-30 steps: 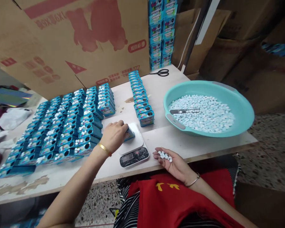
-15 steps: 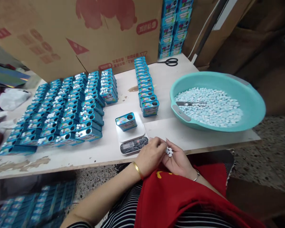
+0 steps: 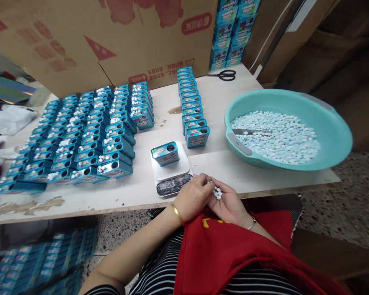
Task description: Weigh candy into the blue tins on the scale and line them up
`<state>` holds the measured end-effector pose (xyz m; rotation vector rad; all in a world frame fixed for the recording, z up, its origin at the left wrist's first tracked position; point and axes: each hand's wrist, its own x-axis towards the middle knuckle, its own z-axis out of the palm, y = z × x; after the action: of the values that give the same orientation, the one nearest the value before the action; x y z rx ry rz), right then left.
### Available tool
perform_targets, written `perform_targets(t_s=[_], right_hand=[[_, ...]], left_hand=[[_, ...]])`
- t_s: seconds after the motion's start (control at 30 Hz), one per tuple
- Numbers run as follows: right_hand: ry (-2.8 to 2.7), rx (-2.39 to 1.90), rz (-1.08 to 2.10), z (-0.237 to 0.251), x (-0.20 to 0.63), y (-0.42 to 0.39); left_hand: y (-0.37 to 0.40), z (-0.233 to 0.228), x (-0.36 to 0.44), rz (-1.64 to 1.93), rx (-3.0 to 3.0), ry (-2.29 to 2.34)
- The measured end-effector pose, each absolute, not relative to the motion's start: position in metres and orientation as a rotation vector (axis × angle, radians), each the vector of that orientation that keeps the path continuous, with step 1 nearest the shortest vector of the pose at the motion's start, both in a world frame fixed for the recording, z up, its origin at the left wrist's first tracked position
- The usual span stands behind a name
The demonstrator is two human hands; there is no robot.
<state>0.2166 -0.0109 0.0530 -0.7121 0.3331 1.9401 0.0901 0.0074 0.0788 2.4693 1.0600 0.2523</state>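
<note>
My right hand (image 3: 230, 203) lies palm up at the table's near edge, cupping a small heap of pale blue candies (image 3: 217, 193). My left hand (image 3: 194, 196) reaches into that palm, its fingertips pinching at the candies. Just beyond the hands stands a small white scale (image 3: 171, 172) with a lit display. One blue tin (image 3: 165, 153) sits on its plate, round hole facing up.
A teal basin (image 3: 332, 123) of pale candies with a scoop lies at the right. Several rows of filled blue tins (image 3: 86, 139) cover the left of the table; a row of unfilled tins (image 3: 190, 110) runs up the middle. Scissors (image 3: 223, 75), stacked tins and cardboard boxes stand behind.
My left hand let go of the tin on the scale and came back to my right palm, where it now picks at the candies. The view shifted slightly.
</note>
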Motion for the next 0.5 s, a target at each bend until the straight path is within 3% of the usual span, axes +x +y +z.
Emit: perform_targets(t_s=[0.33,0.5], right_hand=[[0.255,-0.611,1.955,0.081,0.192,0.024],[0.234,-0.596,1.973,0.088,0.189,0.030]], left_hand=[[0.047,0.124,0.051,0.776,2.347,1.059],[0.083,0.148,0.025,0.769,2.501,1.371]])
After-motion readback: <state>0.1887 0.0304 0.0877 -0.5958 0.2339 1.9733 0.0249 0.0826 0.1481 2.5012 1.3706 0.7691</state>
